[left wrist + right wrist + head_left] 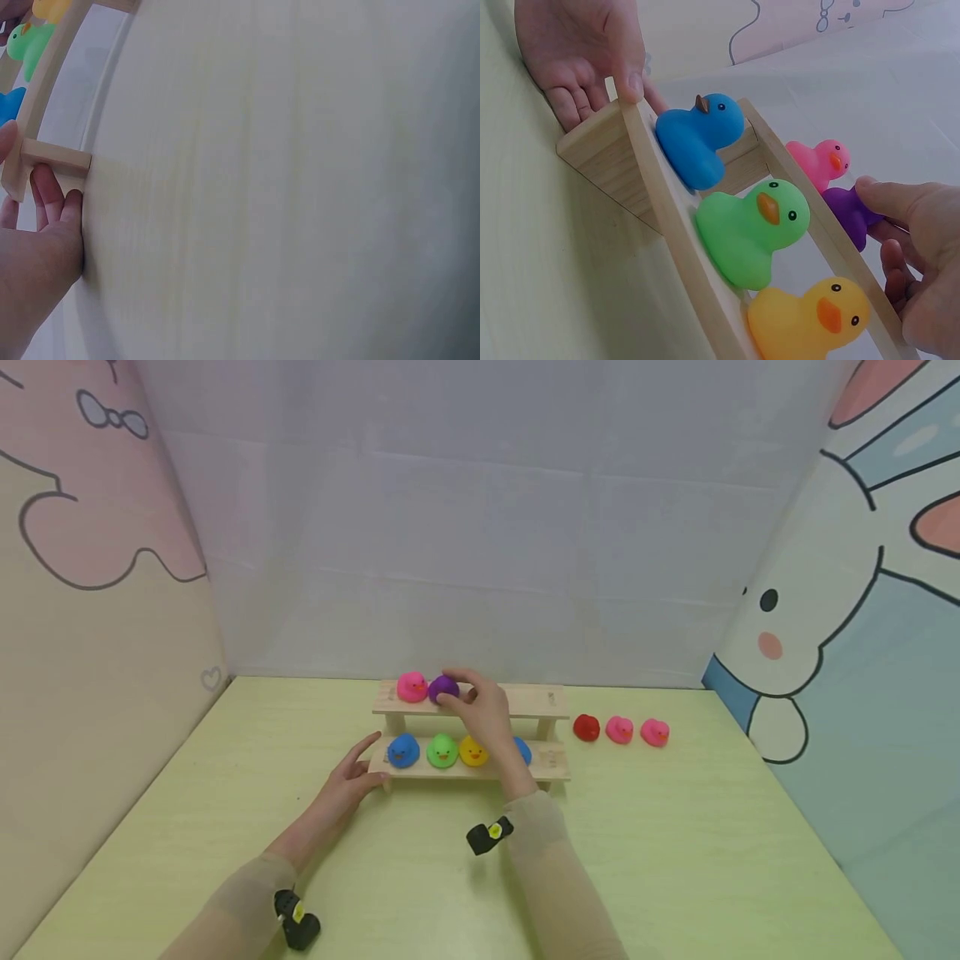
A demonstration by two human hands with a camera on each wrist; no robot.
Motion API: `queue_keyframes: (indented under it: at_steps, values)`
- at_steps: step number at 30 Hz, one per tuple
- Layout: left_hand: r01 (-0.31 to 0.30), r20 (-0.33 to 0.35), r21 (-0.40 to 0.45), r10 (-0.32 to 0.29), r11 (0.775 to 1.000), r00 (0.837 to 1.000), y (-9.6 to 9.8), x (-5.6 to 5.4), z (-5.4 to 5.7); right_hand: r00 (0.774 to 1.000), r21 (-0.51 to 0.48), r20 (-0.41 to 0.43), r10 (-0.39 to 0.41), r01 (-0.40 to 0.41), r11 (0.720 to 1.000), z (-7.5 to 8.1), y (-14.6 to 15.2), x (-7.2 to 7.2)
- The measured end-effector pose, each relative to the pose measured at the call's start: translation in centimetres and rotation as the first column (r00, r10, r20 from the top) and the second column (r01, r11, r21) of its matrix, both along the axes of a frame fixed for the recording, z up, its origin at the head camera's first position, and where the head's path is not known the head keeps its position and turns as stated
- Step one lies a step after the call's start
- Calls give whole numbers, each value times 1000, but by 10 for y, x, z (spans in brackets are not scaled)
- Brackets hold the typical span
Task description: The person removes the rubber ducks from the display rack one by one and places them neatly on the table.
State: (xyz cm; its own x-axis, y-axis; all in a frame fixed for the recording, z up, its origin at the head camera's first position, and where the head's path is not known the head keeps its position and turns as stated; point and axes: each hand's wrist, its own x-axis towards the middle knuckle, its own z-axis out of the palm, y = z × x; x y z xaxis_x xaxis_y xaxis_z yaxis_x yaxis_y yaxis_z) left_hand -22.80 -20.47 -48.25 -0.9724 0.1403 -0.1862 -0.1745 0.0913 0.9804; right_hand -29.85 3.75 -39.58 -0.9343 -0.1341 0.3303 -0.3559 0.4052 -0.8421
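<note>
A two-tier wooden rack (534, 698) stands on the table. My right hand (486, 713) pinches a purple rubber duck (847, 216) between thumb and fingers, at the upper tier beside a pink duck (410, 687). The left hand (581, 56) grips the left end of the lower tier, its thumb on the plank edge and its fingers under it by the leg. Along that tier sit a blue duck (697, 139), a green duck (757, 232) and a yellow duck (810, 319). Another blue duck (524, 750) is partly hidden behind my right wrist.
To the right of the rack, a red duck (587, 727) and two pink ducks, one nearer (619, 729) and one farther out (655, 732), lie in a row on the pale table (675, 843). A white sheet (480, 543) hangs behind; cartoon-printed panels flank both sides.
</note>
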Motion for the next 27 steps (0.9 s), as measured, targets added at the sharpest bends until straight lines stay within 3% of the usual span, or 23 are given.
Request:
queue_keyframes:
  at_steps: [8, 19, 27]
  values:
    - [7, 5, 20, -7, 1000, 1000, 2, 2, 0, 998, -57, -57, -18, 15, 998, -5, 1, 6]
    - [-7, 8, 7, 7, 1000, 1000, 2, 2, 3, 997, -61, -64, -42, 38, 997, 1, 12, 17]
    - [-5, 2, -1, 5, 1000, 1000, 3, 1, 2, 986, -16, -132, -102, 101, 995, 4, 29, 23]
